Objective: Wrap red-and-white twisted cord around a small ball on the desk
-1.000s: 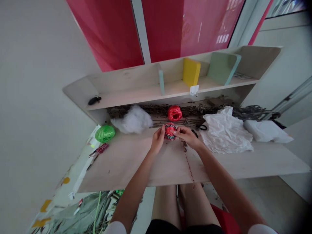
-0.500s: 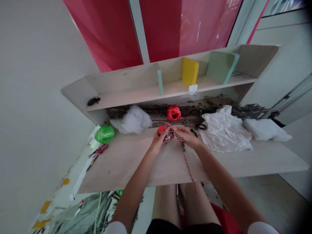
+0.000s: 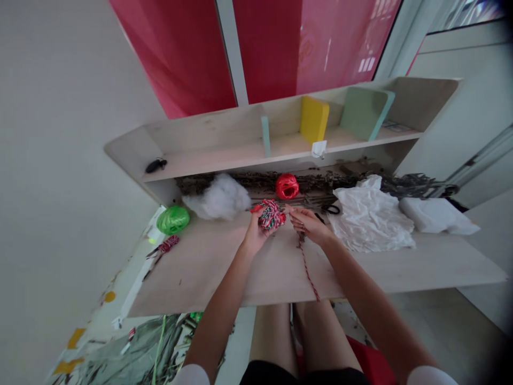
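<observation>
My left hand [image 3: 254, 238] is closed around a ball of red, white and green twine [image 3: 270, 215], holding it up in my fingers just above the table [image 3: 192, 267]. My right hand [image 3: 308, 225] is just to the right of the ball, its fingers [image 3: 294, 213] curled inward with their tips close to the ball's edge. A thin red-and-white strand [image 3: 308, 272] drops from under that hand and runs toward me, reaching the table's near edge. I cannot tell whether those fingers are pinching the strand or only resting against it. The twine is already gathered into a rough, loopy ball, while a length of strand is left outside it. Just beyond my hands sits a red raffia ball [image 3: 287, 186]. Further left of my left hand are white stuffing [image 3: 218, 197] and a green raffia ball [image 3: 173, 220]. To the right of my right hand lie black-handled scissors [image 3: 331, 209], a crumpled white sheet [image 3: 371, 216] and a folded white pad [image 3: 436, 215], none of them touching my hands.
</observation>
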A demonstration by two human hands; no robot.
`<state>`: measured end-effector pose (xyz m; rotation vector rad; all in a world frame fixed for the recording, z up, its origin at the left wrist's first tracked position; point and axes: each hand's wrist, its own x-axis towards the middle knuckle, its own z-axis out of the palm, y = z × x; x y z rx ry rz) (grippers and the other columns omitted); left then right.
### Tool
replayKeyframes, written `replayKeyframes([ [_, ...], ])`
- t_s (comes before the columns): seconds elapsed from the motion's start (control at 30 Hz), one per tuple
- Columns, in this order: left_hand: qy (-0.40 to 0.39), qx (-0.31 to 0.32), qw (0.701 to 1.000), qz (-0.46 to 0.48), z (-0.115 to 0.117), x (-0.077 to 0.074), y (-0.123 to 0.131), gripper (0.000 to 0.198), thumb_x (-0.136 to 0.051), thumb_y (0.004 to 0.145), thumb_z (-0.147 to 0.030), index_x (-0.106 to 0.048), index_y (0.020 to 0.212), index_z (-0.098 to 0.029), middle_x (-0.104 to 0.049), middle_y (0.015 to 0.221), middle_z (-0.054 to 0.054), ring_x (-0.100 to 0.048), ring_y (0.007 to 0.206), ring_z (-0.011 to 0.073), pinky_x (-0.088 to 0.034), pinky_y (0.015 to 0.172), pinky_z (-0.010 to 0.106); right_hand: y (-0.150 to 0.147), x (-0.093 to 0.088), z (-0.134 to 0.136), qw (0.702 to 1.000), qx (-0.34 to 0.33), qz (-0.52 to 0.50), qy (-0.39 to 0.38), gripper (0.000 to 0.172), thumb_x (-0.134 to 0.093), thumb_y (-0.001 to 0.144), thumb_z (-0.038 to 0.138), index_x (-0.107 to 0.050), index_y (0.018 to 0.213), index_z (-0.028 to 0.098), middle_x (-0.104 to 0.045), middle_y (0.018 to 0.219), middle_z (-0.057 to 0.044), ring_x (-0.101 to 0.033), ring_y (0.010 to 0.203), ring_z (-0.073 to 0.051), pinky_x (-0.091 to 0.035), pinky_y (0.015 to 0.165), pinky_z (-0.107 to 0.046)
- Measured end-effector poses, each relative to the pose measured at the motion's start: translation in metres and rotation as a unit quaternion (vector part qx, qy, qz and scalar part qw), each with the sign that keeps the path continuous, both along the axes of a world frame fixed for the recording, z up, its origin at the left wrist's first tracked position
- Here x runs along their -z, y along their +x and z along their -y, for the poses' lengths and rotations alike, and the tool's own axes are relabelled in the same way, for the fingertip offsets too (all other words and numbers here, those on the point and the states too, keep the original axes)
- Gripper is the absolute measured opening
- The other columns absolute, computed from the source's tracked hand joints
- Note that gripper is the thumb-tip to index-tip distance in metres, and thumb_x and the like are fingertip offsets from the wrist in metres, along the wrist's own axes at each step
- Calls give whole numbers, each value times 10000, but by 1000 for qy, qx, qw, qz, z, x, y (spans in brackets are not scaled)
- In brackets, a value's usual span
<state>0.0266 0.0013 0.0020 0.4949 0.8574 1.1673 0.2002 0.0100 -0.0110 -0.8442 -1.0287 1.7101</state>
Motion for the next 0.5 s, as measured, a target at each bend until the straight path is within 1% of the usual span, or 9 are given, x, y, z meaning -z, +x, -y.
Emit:
replayKeyframes([
  [0.1, -12, -17, 1000, 7, -1, -1, -1, 303, -579, 780, -342, -625, 1034, -185, -705, 1023, 63, -671, 896, 184, -546, 815, 331, -1, -1, 1, 1000, -1, 0, -2, 494, -796, 627, 533, -442, 640, 188, -213, 506, 118, -113, 426, -25, -66, 398, -215],
  [0.17, -21, -17, 1000, 8, -1, -1, 0, 319, -590, 766, -348, -618, 1037, -182, -704, 1007, 65, -671, 888, 183, -544, 810, 327, -1, 0, 1, 1000, -4, 1, 0, 484, -793, 630, 533, -455, 656, 188, -211, 511, 118, -110, 426, -26, -66, 398, -215],
  [0.27, -19, -19, 999, 19, 0, -2, 0, 349, -605, 742, -355, -612, 1047, -184, -704, 993, 64, -671, 898, 191, -546, 821, 335, -1, 1, 1, 1000, -11, 2, 5, 492, -784, 643, 534, -433, 643, 189, -207, 518, 116, -113, 426, -24, -75, 399, -212],
  [0.4, -16, -45, 998, 47, 1, -4, -2, 338, -588, 740, -356, -614, 1035, -191, -706, 1000, 70, -662, 976, 212, -541, 861, 339, -2, 0, 2, 1000, -14, 16, 11, 504, -779, 644, 545, -420, 629, 191, -210, 510, 115, -124, 421, -23, -87, 399, -208],
  [0.5, -5, -40, 996, 75, 2, -5, -4, 353, -569, 749, -340, -612, 1066, -192, -708, 1033, 79, -649, 1034, 231, -537, 880, 354, -4, -1, 3, 999, -13, 26, 15, 509, -777, 633, 563, -429, 641, 191, -220, 509, 116, -118, 421, -24, -78, 404, -212],
])
